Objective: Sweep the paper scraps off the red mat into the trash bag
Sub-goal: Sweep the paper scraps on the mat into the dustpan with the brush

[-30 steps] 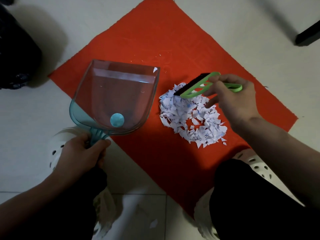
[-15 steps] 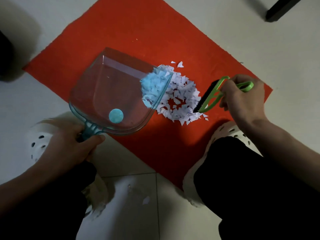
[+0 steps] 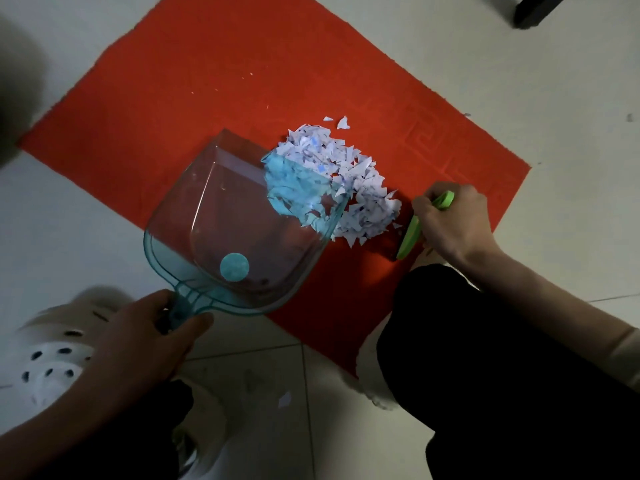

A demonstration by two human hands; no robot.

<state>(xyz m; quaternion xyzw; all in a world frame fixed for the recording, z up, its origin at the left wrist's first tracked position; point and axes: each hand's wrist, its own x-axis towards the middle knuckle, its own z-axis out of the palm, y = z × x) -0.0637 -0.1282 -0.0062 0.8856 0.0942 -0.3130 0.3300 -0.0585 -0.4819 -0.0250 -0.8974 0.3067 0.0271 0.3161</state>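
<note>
A red mat point(image 3: 207, 98) lies on the pale tiled floor. On it sits a heap of white paper scraps point(image 3: 360, 188). My left hand point(image 3: 149, 337) grips the handle of a clear teal dustpan point(image 3: 242, 230), whose open lip covers the left part of the heap. My right hand point(image 3: 453, 220) holds a green brush point(image 3: 412, 233) just to the right of the heap, bristles down on the mat. Two loose scraps point(image 3: 337, 121) lie just beyond the heap. No trash bag is in view.
My white perforated shoes point(image 3: 48, 365) and dark trouser legs point(image 3: 485, 358) fill the near edge. A single scrap point(image 3: 284, 399) lies on the tile between my feet. A dark furniture leg point(image 3: 536, 8) stands at the far right, and a dark blurred shape point(image 3: 14, 81) at the far left.
The dustpan has slid right and its lip now covers part of the heap. The brush has gone from the far side of the pile round to its right side and pushed the scraps together.
</note>
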